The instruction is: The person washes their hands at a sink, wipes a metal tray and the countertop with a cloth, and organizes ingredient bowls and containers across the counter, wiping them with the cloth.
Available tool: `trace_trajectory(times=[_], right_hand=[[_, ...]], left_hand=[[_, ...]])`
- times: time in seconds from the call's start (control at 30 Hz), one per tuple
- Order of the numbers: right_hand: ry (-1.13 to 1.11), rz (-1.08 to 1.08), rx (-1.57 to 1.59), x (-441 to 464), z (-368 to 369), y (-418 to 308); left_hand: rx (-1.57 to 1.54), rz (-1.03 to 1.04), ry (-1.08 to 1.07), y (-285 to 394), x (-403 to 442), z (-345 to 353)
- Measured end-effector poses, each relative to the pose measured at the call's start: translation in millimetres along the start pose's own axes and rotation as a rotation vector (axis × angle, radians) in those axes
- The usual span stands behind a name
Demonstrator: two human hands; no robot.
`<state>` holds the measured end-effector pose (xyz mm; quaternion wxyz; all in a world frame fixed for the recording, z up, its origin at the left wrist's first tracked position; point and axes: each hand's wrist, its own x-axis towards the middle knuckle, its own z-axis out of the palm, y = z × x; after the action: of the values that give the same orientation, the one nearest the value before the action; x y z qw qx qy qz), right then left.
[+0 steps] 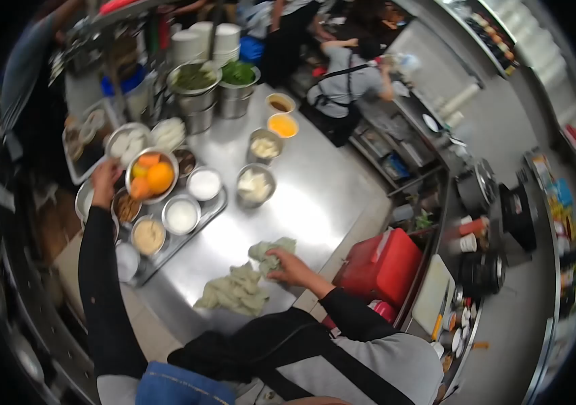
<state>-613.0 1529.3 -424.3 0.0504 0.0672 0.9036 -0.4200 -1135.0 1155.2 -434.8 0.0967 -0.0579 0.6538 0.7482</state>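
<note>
My right hand [292,268] grips a bunched pale green cloth [269,251] over the steel table [315,196]. A second crumpled green cloth [234,291] lies just left of it. My left hand [104,179] reaches among the containers at the table's left side, beside a metal bowl of oranges [159,177] and a container of white pieces [128,144]. Its fingers are blurred, and I cannot tell whether they hold a rim. Close to that forearm stand containers of brown food [126,204], beige powder [148,235] and white contents [181,214], partly on a metal tray [190,238].
Metal containers of butter-like pieces [255,186] stand mid-table. Orange liquid [282,125] and tall pots of greens [237,74] are farther back. A red cooler box [384,264] sits right of the table. A co-worker [350,84] in a grey shirt stands beyond, at another counter.
</note>
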Motion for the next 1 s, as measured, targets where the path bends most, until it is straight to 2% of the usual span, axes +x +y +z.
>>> trace_trajectory(times=[0.1, 0.2, 0.27, 0.3, 0.37, 0.4, 0.47, 0.5, 0.53, 0.57, 0.67, 0.73, 0.8, 0.93, 1.0], right_hand=[[-0.039, 0.064, 0.024, -1.0, -3.8, -12.5], [-0.078, 0.073, 0.002, -2.8, -6.1, -10.3], [-0.084, 0.002, -0.024, -1.5, -4.4, 4.1], [-0.096, -0.056, -0.029, 0.7, -1.8, 16.3], [-0.229, -0.216, 0.065, 19.4, -15.3, 32.8], [-0.261, -0.204, 0.008, 28.8, -38.1, 10.1], [-0.289, 0.136, -0.311, 67.7, -91.5, -59.3], [-0.168, 0.019, -0.402, 97.2, -101.5, -63.6], [-0.054, -0.077, -0.393, 128.5, -117.0, -80.9], [0.035, -0.326, -0.297, 158.1, -125.9, -107.2], [0.071, -0.705, -0.274, 281.4, -120.7, -148.0], [-0.06, -0.738, -0.34, 363.7, -100.1, -169.5], [-0.195, -0.872, -0.518, 434.0, -79.9, -177.5], [-0.355, -0.43, -0.684, 491.5, -47.2, -202.2], [-0.381, -0.358, -0.703, 500.4, -31.8, -199.9]], left_hand=[[0.011, -0.079, -0.01, 17.8, -12.8, -9.2], [0.149, 0.347, 0.197, 39.1, -46.5, -13.6], [0.101, 0.487, 0.184, 50.9, -67.7, -33.1], [0.057, 0.559, 0.191, 62.0, -97.3, -40.4], [0.034, 0.615, 0.253, 109.0, -210.7, -18.1], [0.058, 0.654, 0.282, 111.2, -253.4, -20.9], [0.108, 0.714, 0.393, 98.6, -319.9, -41.4], [0.14, 0.729, 0.458, 81.7, -346.8, -53.7], [0.223, 0.72, 0.52, 55.8, -368.5, -73.0], [0.24, 0.668, 0.588, 33.7, -397.4, -85.1], [0.26, 0.479, 0.789, -28.4, -484.6, -103.3], [0.253, 0.363, 0.938, -74.2, -543.1, -103.2], [0.331, 0.291, 1.051, -110.7, -600.2, -83.7], [0.324, -0.025, 1.249, -188.3, -728.9, -52.6], [0.36, -0.14, 1.424, -220.9, -781.3, -28.3]])
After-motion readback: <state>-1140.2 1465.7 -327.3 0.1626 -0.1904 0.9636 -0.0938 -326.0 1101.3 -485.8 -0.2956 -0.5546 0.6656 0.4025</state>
